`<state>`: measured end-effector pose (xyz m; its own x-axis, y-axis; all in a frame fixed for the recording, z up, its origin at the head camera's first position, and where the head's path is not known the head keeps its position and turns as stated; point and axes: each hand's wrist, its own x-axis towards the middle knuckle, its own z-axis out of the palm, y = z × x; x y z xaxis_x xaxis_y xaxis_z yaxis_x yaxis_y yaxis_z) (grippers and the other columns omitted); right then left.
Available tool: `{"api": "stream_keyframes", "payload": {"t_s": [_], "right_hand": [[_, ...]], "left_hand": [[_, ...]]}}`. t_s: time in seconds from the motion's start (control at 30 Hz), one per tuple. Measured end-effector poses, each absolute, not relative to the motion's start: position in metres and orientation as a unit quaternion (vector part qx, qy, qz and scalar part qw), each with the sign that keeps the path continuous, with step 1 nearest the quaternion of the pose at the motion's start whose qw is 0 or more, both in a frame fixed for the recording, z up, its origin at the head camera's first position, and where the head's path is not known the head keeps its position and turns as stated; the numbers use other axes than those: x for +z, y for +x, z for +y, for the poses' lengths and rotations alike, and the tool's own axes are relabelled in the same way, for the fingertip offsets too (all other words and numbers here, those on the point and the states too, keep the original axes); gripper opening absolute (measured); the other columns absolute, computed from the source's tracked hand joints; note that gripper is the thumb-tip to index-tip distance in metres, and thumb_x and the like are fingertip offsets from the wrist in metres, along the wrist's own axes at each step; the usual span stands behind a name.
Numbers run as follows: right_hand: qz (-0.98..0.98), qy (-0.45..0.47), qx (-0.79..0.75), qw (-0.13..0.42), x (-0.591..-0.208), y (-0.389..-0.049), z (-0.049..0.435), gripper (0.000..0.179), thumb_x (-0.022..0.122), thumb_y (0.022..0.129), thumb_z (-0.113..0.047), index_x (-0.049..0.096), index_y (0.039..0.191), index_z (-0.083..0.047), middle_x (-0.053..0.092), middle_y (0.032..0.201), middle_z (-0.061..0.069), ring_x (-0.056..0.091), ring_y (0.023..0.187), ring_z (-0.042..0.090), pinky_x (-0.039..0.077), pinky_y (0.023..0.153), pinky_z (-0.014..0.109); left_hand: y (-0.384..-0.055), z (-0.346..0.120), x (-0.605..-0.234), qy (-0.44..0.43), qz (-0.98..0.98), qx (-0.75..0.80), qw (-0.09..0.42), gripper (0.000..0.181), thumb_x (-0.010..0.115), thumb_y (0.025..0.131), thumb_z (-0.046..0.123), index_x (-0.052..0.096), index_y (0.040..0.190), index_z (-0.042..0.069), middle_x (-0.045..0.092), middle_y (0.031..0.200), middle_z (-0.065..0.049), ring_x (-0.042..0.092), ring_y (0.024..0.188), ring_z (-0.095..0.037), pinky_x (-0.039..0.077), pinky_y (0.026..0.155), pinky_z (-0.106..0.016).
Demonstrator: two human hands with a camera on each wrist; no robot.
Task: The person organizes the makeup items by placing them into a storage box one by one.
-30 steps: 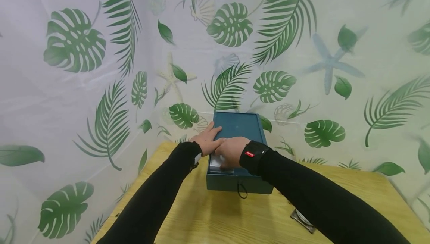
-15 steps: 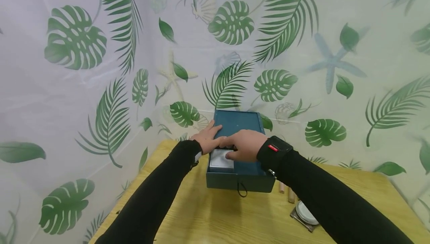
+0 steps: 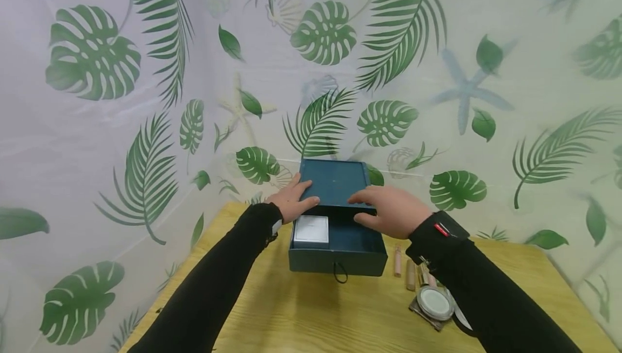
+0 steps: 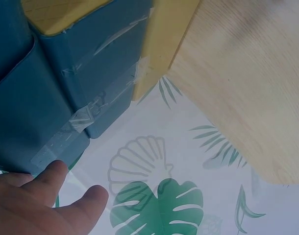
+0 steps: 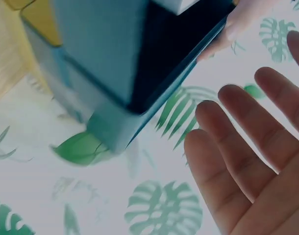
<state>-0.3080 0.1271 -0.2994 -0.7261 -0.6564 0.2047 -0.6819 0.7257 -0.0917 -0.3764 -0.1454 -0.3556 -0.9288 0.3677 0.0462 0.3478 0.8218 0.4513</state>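
Observation:
A dark teal box point(image 3: 335, 183) stands at the middle of the table in the head view, its drawer point(image 3: 335, 262) pulled out toward me. On the drawer front hangs a black pull loop point(image 3: 340, 278). Inside, at the left, lies a small white-silver box point(image 3: 311, 230); the right part shows the drawer's bare floor. My left hand point(image 3: 291, 200) rests on the left edge of the teal box's top, fingers spread. Over the drawer's right side my right hand point(image 3: 394, 214) hovers with loosely bent fingers. The right wrist view shows that hand point(image 5: 252, 156) holding nothing.
Right of the drawer, a pink tube point(image 3: 398, 261), a tan tube point(image 3: 411, 276) and a round compact point(image 3: 434, 303) lie on the wooden table point(image 3: 272, 310). My right sleeve point(image 3: 505, 293) partly covers the items there. A leaf-print cloth point(image 3: 389, 45) hangs behind.
My right hand has let go of the small white-silver box and moved right and up, out of the drawer, uncovering it. My left hand has stayed on the teal box.

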Motion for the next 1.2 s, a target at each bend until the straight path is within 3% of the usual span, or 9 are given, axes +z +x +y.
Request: {"api": "stream_keyframes", "payload": {"t_s": [0.17,0.3,0.47,0.8,1.03,1.2], "right_hand": [[-0.929,0.339,0.09,0.122,-0.321,-0.298,0.157,0.036,0.072,0.097,-0.027,0.068,0.131,-0.015,0.064,0.13,0.009,0.059,0.122,0.033,0.053,0.101,0.046],[-0.936,0.318,0.099,0.115,-0.339,-0.294,0.176,0.035,0.074,0.095,-0.023,0.069,0.128,-0.014,0.066,0.126,0.009,0.062,0.116,0.034,0.057,0.094,0.049],[-0.954,0.27,0.102,0.076,-0.365,-0.289,0.198,0.035,0.075,0.093,-0.025,0.07,0.126,-0.013,0.066,0.125,0.011,0.064,0.111,0.036,0.059,0.088,0.052],[-0.969,0.206,0.132,-0.024,-0.427,-0.281,0.237,0.029,0.074,0.093,-0.022,0.068,0.12,-0.012,0.063,0.117,0.011,0.063,0.097,0.032,0.058,0.079,0.042],[-0.977,0.172,0.115,-0.054,-0.456,-0.282,0.254,0.024,0.074,0.092,-0.022,0.067,0.113,-0.012,0.06,0.112,0.011,0.061,0.098,0.032,0.057,0.079,0.045],[-0.981,0.146,0.101,-0.08,-0.474,-0.282,0.257,0.027,0.08,0.087,-0.029,0.066,0.107,-0.016,0.06,0.104,0.004,0.059,0.084,0.024,0.054,0.069,0.04]], "left_hand": [[-0.375,-0.147,-0.355,0.196,0.952,0.233,0.021,0.07,0.044,0.107,0.052,0.027,0.162,0.014,0.006,0.169,-0.015,0.021,0.152,-0.033,0.033,0.12,-0.053],[-0.376,-0.148,-0.355,0.193,0.953,0.232,0.018,0.069,0.044,0.107,0.051,0.027,0.162,0.014,0.006,0.169,-0.014,0.021,0.152,-0.033,0.032,0.121,-0.053],[-0.376,-0.148,-0.356,0.195,0.951,0.239,0.019,0.069,0.045,0.107,0.051,0.027,0.162,0.014,0.006,0.169,-0.015,0.021,0.152,-0.033,0.035,0.118,-0.055],[-0.378,-0.146,-0.359,0.194,0.949,0.247,0.021,0.07,0.045,0.106,0.053,0.026,0.163,0.015,0.004,0.17,-0.014,0.02,0.152,-0.033,0.034,0.119,-0.055],[-0.378,-0.147,-0.357,0.187,0.951,0.246,0.023,0.07,0.044,0.107,0.052,0.025,0.163,0.015,0.004,0.17,-0.014,0.02,0.152,-0.032,0.034,0.12,-0.054],[-0.378,-0.148,-0.357,0.187,0.95,0.247,0.025,0.071,0.045,0.106,0.053,0.025,0.163,0.016,0.003,0.17,-0.013,0.019,0.153,-0.032,0.032,0.12,-0.054]]}}
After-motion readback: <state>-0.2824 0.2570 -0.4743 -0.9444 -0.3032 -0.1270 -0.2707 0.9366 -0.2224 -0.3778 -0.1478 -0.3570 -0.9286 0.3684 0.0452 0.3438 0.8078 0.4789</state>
